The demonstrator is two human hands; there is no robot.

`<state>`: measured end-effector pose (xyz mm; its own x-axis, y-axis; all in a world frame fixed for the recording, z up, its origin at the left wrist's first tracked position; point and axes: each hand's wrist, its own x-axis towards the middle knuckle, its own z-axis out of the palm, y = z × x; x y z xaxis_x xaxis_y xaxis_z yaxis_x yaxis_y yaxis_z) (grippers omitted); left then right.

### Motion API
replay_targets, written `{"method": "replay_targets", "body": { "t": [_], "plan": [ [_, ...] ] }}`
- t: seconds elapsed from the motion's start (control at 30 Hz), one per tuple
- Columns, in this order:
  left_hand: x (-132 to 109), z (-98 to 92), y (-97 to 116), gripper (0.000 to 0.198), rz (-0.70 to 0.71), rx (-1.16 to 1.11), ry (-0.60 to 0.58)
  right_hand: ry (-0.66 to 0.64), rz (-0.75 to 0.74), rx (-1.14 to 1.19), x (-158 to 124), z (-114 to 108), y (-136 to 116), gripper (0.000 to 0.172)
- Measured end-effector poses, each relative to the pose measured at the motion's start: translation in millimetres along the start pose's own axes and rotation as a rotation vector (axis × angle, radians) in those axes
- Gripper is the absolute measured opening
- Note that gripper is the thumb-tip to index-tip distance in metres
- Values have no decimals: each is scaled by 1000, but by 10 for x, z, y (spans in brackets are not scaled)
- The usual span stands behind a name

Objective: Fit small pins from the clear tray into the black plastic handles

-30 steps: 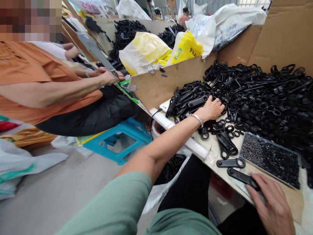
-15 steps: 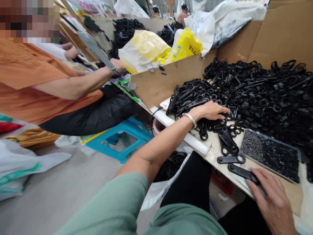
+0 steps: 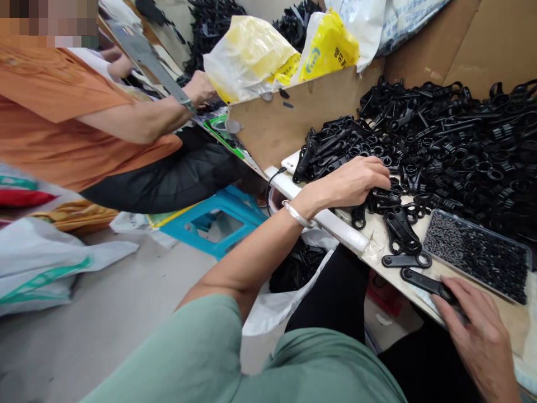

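My left hand [image 3: 356,182] is over the near edge of a heap of black plastic parts [image 3: 457,134], its fingers curled down and closed. What the fingertips grip is hidden beneath them. At the table's front edge my right hand [image 3: 480,324] has its thumb and fingers around the near end of a black plastic arm with a round end [image 3: 423,281], which lies on the tabletop. Just behind it lies a similar arm with a ring end [image 3: 405,261]. A few more arms [image 3: 401,229] lie overlapped between my two hands.
A clear tray [image 3: 529,275] of small dark pieces, some like screws, stands behind my right hand. Cardboard [image 3: 293,123] walls the heap at the left. A co-worker in an orange shirt [image 3: 54,112] sits beyond a blue stool [image 3: 210,224]. Yellow-and-white bags [image 3: 251,61] lie behind.
My left hand has drawn back slightly toward me, and its fingers have curled in from a more stretched pose. My right hand stays on the same arm. The camera view has tilted down.
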<state>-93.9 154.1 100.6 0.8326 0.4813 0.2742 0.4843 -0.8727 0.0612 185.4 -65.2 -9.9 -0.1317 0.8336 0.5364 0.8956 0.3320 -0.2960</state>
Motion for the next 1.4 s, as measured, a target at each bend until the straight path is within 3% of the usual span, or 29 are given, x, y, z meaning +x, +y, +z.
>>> {"method": "replay_targets", "body": {
  "t": [0.17,0.3,0.53,0.7,0.83,1.0,1.2,1.3,1.4],
  "plan": [
    [-341,21,164,40,-7,88,-195,6,-26,-18,2,-2,23,33],
    [-411,173,207,28,-4,112,-236,-1,-39,-39,2,1,36,34],
    [-357,189,170,20,-41,43,-165,9,-32,-40,-8,6,59,34],
    [-346,357,356,14,-78,110,-54,1,-42,-42,2,3,62,34],
    [-342,497,457,25,-44,77,-104,-1,-20,-48,2,6,45,33],
    [-390,420,497,30,-67,19,-47,-6,50,-33,13,-3,-15,32],
    [-495,395,877,28,26,-10,118,20,98,23,50,-42,-45,31],
    [-496,509,1103,24,111,-20,108,16,141,54,55,-56,-31,31],
    [-478,598,1215,17,77,2,44,1,206,112,43,-89,-26,31]
  ]
}}
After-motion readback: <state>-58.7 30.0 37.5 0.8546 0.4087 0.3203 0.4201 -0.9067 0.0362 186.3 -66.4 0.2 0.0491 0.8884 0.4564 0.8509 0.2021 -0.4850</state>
